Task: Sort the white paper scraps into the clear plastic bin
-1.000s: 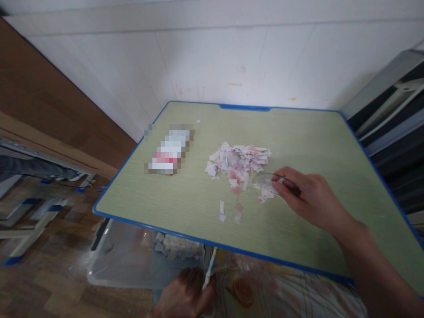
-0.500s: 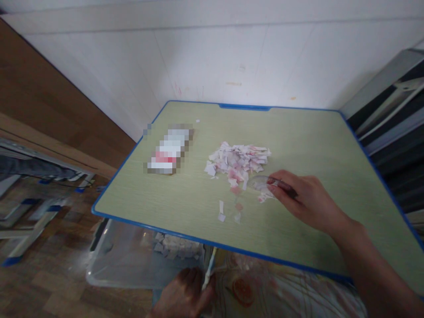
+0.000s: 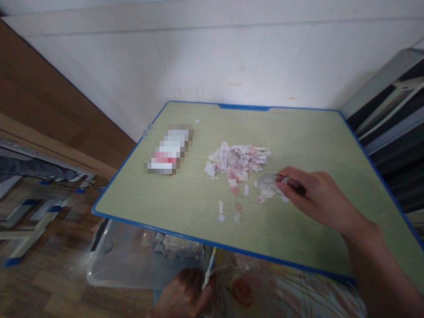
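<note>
My right hand (image 3: 314,194) grips the brown handle of a flat tool with a wide, shiny, rounded blade (image 3: 266,183). Its blade lies low over a few paper scraps (image 3: 265,198) on the light green board (image 3: 298,137). Left of and beyond the blade is a loose pile of small torn white and pink paper scraps (image 3: 238,159). Several single scraps (image 3: 221,207) lie nearer the board's front edge. Below that edge my left hand (image 3: 182,291) is closed, with a slim white and pale blue stick (image 3: 208,269) rising by the thumb.
A blurred-out white and red item (image 3: 168,152) lies on the board's left side. Under the front edge stands a clear plastic box (image 3: 122,256) with more scraps (image 3: 179,246) in view. Fruit-patterned cloth (image 3: 265,287) covers my lap. A white wall (image 3: 245,57) rises behind the board.
My right hand has moved a little to the right with the tool, away from the pile. A small white scrap now lies uncovered left of the blade. My left hand stays put.
</note>
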